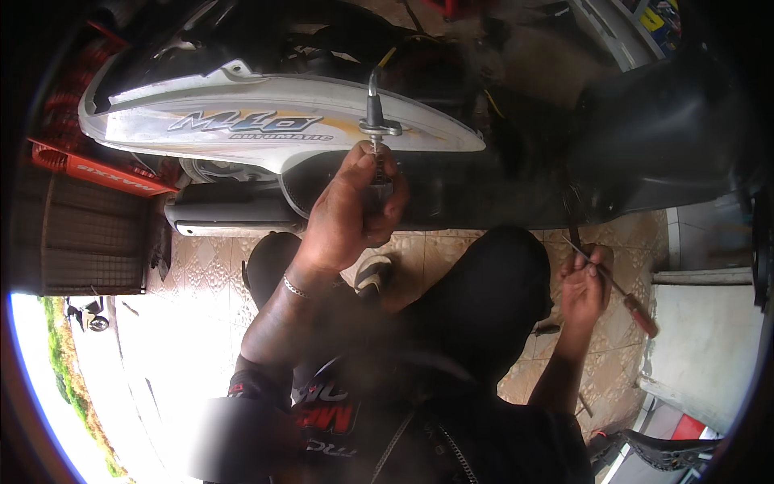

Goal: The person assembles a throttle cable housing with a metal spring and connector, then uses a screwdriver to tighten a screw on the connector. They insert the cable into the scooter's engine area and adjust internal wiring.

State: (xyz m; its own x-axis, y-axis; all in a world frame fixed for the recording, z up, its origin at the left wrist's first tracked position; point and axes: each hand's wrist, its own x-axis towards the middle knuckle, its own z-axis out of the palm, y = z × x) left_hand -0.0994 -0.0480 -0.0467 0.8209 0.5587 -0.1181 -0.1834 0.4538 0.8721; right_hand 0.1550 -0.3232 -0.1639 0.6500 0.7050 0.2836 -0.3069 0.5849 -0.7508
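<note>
My left hand point(348, 211) is raised in front of the scooter's white side panel point(193, 121), its fingers closed around a small metal part point(376, 113). That part has a bent silver tube at the top, a dark sleeve, a flat flange and a ribbed or coiled lower section. What lies inside my palm is hidden. Lower on the right, my right hand point(584, 284) grips a screwdriver point(638, 313) by its thin shaft. Its red handle points down to the right, and the tip rises past my fingers toward the scooter's black underside.
The scooter's dark body point(484, 189) spans the view, with a black rounded part point(653, 137) at right. A red rack point(101, 171) stands at left. My knee point(484, 298) is bent above the tiled floor point(210, 274). A white block point(705, 339) sits at the right.
</note>
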